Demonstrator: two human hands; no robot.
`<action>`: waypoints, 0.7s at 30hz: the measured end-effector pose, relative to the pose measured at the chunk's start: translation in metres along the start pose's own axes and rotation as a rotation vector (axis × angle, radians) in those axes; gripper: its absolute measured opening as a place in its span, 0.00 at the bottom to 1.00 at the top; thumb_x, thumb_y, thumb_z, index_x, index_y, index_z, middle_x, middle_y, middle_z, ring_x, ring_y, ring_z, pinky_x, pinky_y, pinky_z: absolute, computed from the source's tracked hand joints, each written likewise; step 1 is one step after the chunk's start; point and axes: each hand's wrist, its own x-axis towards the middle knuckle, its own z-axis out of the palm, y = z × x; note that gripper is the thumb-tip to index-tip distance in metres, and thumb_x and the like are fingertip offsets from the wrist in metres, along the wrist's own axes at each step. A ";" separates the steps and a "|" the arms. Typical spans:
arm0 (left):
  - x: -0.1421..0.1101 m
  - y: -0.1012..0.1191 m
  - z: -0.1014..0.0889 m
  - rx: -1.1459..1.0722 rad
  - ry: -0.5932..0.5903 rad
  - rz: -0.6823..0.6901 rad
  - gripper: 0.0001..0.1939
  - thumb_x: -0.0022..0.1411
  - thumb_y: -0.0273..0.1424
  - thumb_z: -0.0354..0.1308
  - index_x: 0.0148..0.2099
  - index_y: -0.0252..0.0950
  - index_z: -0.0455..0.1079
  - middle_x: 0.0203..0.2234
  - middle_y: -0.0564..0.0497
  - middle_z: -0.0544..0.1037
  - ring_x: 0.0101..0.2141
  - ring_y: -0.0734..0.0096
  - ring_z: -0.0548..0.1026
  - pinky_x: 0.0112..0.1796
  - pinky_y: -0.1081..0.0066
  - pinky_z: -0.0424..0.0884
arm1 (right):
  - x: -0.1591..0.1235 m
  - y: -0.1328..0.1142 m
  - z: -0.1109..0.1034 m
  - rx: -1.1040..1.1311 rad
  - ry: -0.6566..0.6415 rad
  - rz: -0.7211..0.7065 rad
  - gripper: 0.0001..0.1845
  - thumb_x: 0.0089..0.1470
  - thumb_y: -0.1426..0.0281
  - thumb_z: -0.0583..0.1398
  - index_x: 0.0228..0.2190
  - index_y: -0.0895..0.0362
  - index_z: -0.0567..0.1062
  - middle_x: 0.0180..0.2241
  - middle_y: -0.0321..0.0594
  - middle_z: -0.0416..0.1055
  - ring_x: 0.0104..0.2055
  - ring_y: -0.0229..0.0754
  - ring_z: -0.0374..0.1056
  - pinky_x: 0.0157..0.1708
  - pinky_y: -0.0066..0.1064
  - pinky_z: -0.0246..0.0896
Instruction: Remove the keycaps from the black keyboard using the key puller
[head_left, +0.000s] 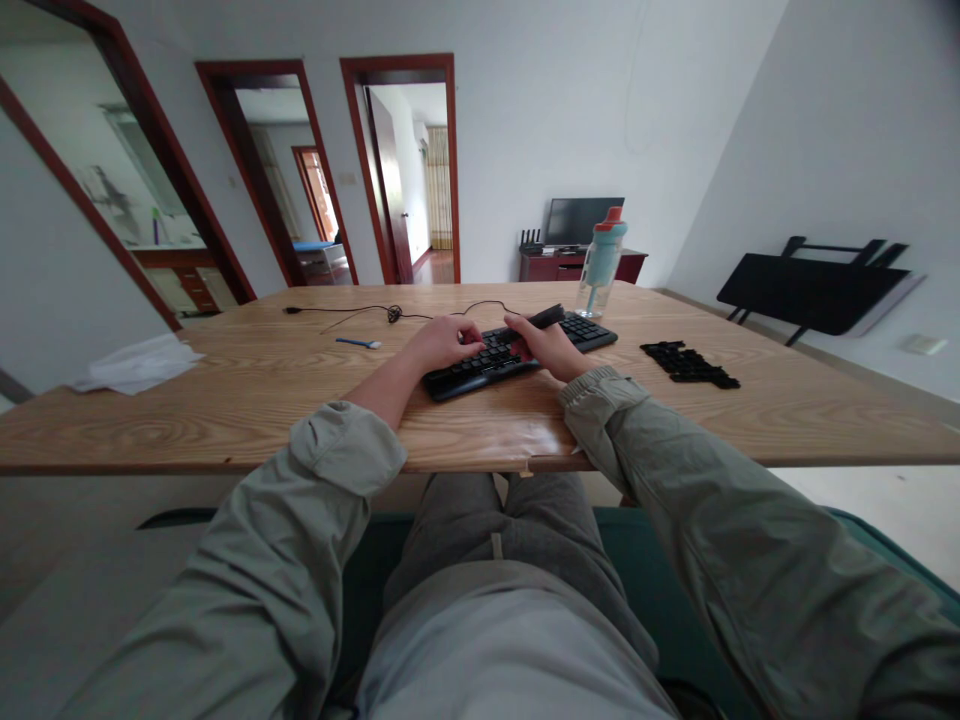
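A black keyboard (480, 376) lies at a slant on the wooden table in front of me. My left hand (444, 342) rests over its left part, fingers bent and pressed together at the keys; whether anything small is between them is hidden. Over the right half, my right hand (546, 348) is closed around a thick black stick-like tool (549, 316), whose lower end is hidden by the fingers. Several loose black keycaps (690, 364) lie in a patch to the right of the keyboard. A small blue brush with pale bristles (358, 343) lies left of my left hand.
A clear bottle with a teal and red lid (600, 262) stands behind the keyboard's right end. The thin black cable (394, 313) runs along the back, with its plug at the left. White crumpled plastic (139, 362) lies on the wooden table (247, 425) at far left.
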 end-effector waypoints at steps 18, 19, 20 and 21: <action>0.002 -0.006 0.004 0.001 0.007 0.019 0.09 0.57 0.35 0.62 0.37 0.35 0.78 0.28 0.51 0.78 0.29 0.73 0.71 0.34 0.72 0.65 | -0.003 -0.004 0.000 0.037 0.063 0.023 0.19 0.60 0.56 0.60 0.25 0.56 0.70 0.18 0.34 0.68 0.16 0.31 0.58 0.14 0.25 0.49; 0.002 -0.006 0.004 0.002 0.018 0.014 0.09 0.58 0.35 0.62 0.37 0.34 0.78 0.28 0.51 0.78 0.29 0.72 0.71 0.34 0.72 0.66 | -0.003 -0.004 0.000 0.038 0.057 0.030 0.19 0.60 0.55 0.60 0.25 0.56 0.69 0.17 0.34 0.68 0.16 0.31 0.58 0.15 0.25 0.49; 0.002 -0.007 0.004 0.002 0.028 0.011 0.09 0.58 0.35 0.62 0.37 0.34 0.78 0.29 0.51 0.78 0.29 0.72 0.71 0.34 0.72 0.66 | -0.003 -0.004 0.000 0.040 0.052 0.037 0.20 0.60 0.55 0.60 0.24 0.56 0.69 0.17 0.33 0.67 0.16 0.32 0.58 0.15 0.25 0.49; 0.002 -0.007 0.004 0.000 0.037 0.011 0.09 0.58 0.35 0.62 0.37 0.34 0.78 0.29 0.50 0.78 0.29 0.72 0.71 0.35 0.72 0.66 | -0.003 -0.004 0.000 0.042 0.047 0.040 0.19 0.60 0.56 0.59 0.24 0.56 0.69 0.17 0.33 0.67 0.16 0.32 0.58 0.15 0.25 0.49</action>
